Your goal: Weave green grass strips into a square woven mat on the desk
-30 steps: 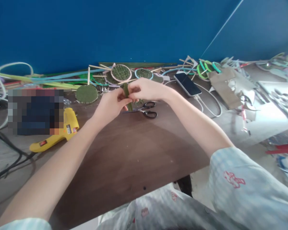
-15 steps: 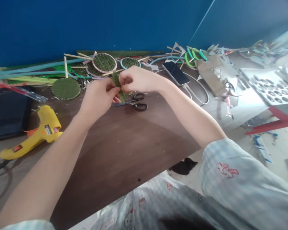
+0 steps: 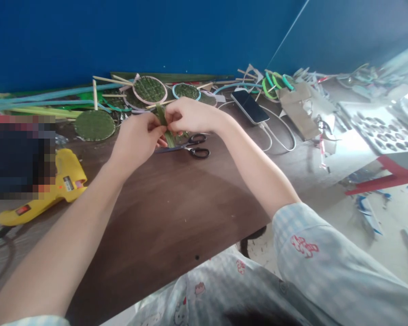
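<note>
Between my two hands is a bundle of narrow green leaf strips (image 3: 161, 115), its ends showing above and below the fingers. My left hand (image 3: 141, 136) is closed, thumb and fingers pinching the strips from the left. From the right, my right hand (image 3: 188, 115) pinches the same strips with thumb and forefinger; its other fingers curl under. Just below the hands, black-handled scissors (image 3: 199, 152) lie on the brown table (image 3: 177, 194), blades partly hidden behind the strips and left hand. A round woven green fan (image 3: 95, 125) lies to the left of my left hand.
A yellow glue gun (image 3: 68, 176) lies at left. Behind the hands are a pink-rimmed round fan (image 3: 150, 89), a blue-rimmed one (image 3: 187, 92) and wooden sticks. A phone (image 3: 250, 106) with a white cable lies at right, near brown cardboard (image 3: 301, 111) and a white sheet of dark ovals (image 3: 367, 115).
Both hands have shifted slightly left, the right forearm most clearly, and still pinch the leaf strips. The strips' top end is a little lower. The scissors have not visibly moved on the table.
</note>
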{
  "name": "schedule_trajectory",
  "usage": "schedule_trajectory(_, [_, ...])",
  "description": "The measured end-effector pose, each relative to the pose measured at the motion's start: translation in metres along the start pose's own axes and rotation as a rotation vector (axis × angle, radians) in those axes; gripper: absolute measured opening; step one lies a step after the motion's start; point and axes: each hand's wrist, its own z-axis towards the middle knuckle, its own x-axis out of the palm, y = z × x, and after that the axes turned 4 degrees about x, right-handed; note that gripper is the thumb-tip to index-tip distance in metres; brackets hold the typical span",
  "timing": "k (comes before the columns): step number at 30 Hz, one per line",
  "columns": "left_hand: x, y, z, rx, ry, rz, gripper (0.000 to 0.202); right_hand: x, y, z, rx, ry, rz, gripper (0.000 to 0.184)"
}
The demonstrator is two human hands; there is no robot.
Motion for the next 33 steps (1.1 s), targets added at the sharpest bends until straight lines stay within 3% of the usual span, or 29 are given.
schedule_trajectory(5, [-0.001, 0.002, 0.001, -0.061, -0.017, -0.022, 0.011, 0.002, 0.0, 0.005, 0.009, 0.033, -0.014, 0.008])
schedule_trajectory(15, [-0.004, 0.012, 0.001, -0.046, -0.029, -0.042, 0.014, 0.011, -0.001, 0.016, 0.002, 0.019, 0.017, 0.007])
schedule_trajectory(26, [-0.01, 0.022, 0.0, -0.052, 0.058, -0.101, 0.01, 0.022, -0.006, 0.022, -0.019, -0.003, 0.1, 0.005])
schedule_trajectory(33, [-0.01, 0.032, 0.004, -0.045, 0.099, -0.225, 0.012, 0.022, -0.012, 0.024, -0.063, 0.053, 0.213, 0.006])
